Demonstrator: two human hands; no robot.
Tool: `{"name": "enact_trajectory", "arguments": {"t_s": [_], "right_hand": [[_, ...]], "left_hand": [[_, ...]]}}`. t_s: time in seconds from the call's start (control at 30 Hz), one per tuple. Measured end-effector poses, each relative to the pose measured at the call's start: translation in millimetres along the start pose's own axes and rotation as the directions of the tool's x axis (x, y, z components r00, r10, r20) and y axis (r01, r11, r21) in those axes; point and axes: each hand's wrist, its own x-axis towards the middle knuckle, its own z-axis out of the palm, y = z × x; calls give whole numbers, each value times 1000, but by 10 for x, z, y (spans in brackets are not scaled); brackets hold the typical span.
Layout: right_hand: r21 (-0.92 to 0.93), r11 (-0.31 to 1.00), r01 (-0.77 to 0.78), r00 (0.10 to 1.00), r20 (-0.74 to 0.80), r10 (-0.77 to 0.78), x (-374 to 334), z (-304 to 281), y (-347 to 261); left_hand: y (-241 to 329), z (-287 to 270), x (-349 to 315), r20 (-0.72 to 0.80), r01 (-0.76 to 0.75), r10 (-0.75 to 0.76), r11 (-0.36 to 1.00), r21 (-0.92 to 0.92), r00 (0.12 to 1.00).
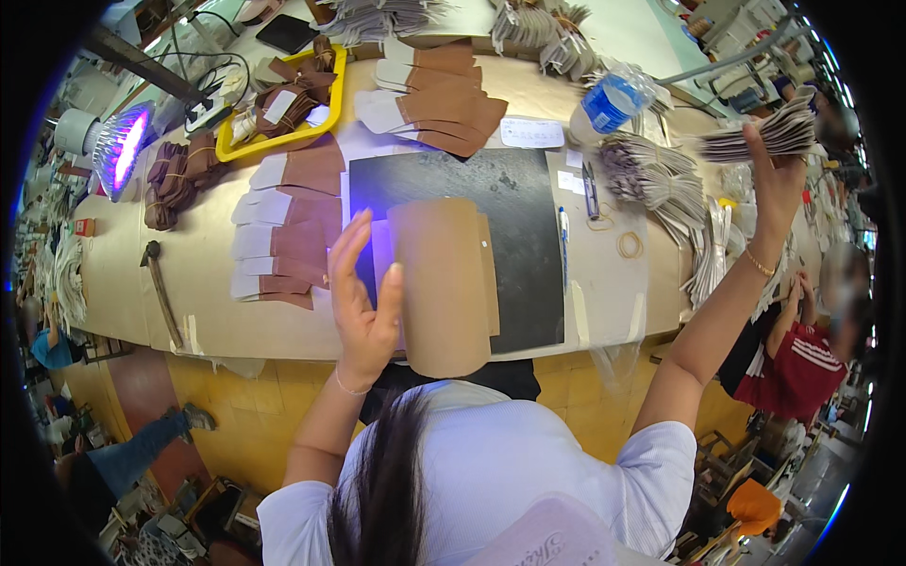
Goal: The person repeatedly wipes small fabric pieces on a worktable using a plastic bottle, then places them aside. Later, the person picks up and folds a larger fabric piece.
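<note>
My left hand is open, its thumb and fingers apart, just beside the left edge of a large brown sheet-like piece. Whether it touches the piece I cannot tell. That piece lies on a black board, and its near end reaches past the table's front edge. Out to the far right, my right hand is raised and closed around a bundle of thin, greyish layered pieces. Left of the board, brown-and-white cut pieces overlap in a row. Similar brown-and-white pieces fan out behind it.
A yellow tray holds brown bundles. A lit lamp hangs at left, with a hammer below. On the right are a plastic jar, grey bundles, snips, a pen and rubber bands. A person in red is at far right.
</note>
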Motion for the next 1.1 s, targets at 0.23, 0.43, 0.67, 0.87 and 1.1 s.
{"name": "enact_trajectory", "arguments": {"t_s": [0.23,0.43,0.67,0.87,1.1], "right_hand": [[385,923,-29,959,271,-83,-1069,607,-1433],[504,832,-231,945,319,69,-1426,726,-1473],[74,891,448,872,184,-453,-1611,683,-1395],[-171,769,616,757,400,-517,-1594,715,-1417],[312,921,233,781,504,-368,-1354,645,-1291]], "left_hand": [[800,672,640,498,322,6,756,-570,867],[743,813,563,742,622,-85,614,-486,665],[523,902,534,704,617,-287,740,-267,650],[614,876,626,650,459,-437,876,149,622],[555,920,564,625,412,-320,911,-3,712]]}}
